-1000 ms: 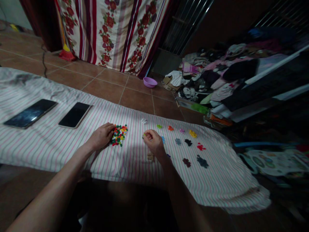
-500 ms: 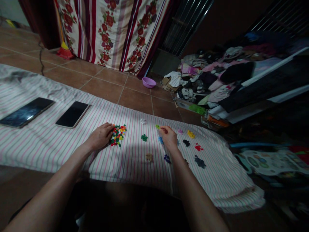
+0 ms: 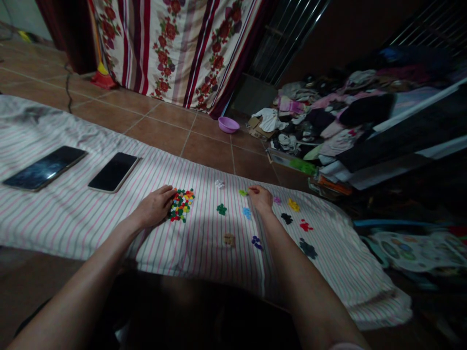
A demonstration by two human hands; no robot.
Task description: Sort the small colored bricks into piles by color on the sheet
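Note:
My left hand (image 3: pixel 155 206) lies flat with fingers stretched out along the left edge of a pile of mixed-colour small pieces (image 3: pixel 181 205). My right hand (image 3: pixel 260 198) has its fingers drawn together just right of a small lime green group (image 3: pixel 243 193); whether anything is between the fingertips is hidden. Below that group lie light blue pieces (image 3: pixel 247 213) and dark blue pieces (image 3: pixel 257 242). Dark green pieces (image 3: pixel 221 209), white pieces (image 3: pixel 219 183) and tan pieces (image 3: pixel 228 239) sit between my hands.
Beyond my right hand are pink (image 3: pixel 277 200), yellow (image 3: pixel 293 205), black (image 3: pixel 286 218), red (image 3: pixel 305 225) and dark grey pieces (image 3: pixel 308 248). Two phones (image 3: pixel 114 172) rest left on the striped cloth (image 3: pixel 204 262). A purple basin (image 3: pixel 228 125) stands on the tiled floor.
My right hand has moved slightly right, off the lime green group, uncovering more of it and the light blue pieces. My left hand stays beside the mixed pile. The view has shifted slightly.

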